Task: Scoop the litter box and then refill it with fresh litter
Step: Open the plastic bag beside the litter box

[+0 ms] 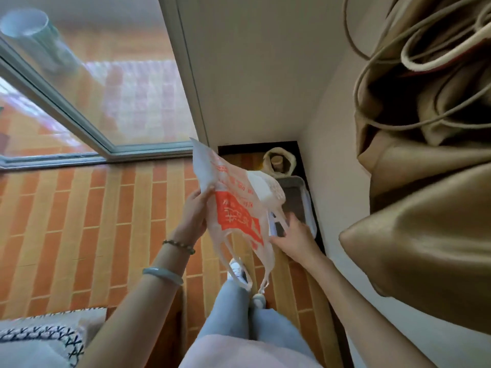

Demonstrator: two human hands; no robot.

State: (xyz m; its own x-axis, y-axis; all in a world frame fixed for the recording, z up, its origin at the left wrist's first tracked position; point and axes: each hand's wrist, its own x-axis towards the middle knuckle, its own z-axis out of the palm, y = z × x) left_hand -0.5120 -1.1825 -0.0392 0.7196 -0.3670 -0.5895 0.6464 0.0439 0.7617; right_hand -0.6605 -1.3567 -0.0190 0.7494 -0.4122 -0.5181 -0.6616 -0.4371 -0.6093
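From the head view, the person stands on an orange tiled floor (93, 221) and looks down into a narrow corner. The left hand (196, 211) is raised in front of the body. Its thumb and fingers pinch the upper side of a thin white plastic bag (236, 213) with red print, whose handles dangle towards the feet. The right hand (296, 236) is on the bag's other side. Its thumb lies against the lower edge of the plastic and its fingers are fairly straight, but with one handle strip crossing them I cannot tell whether it actually grips anything. A white scoop (265, 191) shows just past the bag's top edge.

The litter box (309, 205) sits on the floor ahead and to the right, tight against the wall (332, 168). Its long side runs along that wall, away from the person. A beige sack (279, 162) stands just beyond its far end (probably the fresh litter). The right hand is directly over the near end of the box and is clearly the closer one. The left hand is across the bag from it, further from the wall.

My guess is that the bag is being spread open to take the scoopings, and no scooping has started. Tan tote bags (425, 168) hang close by on the right and could get in the way when bending down.
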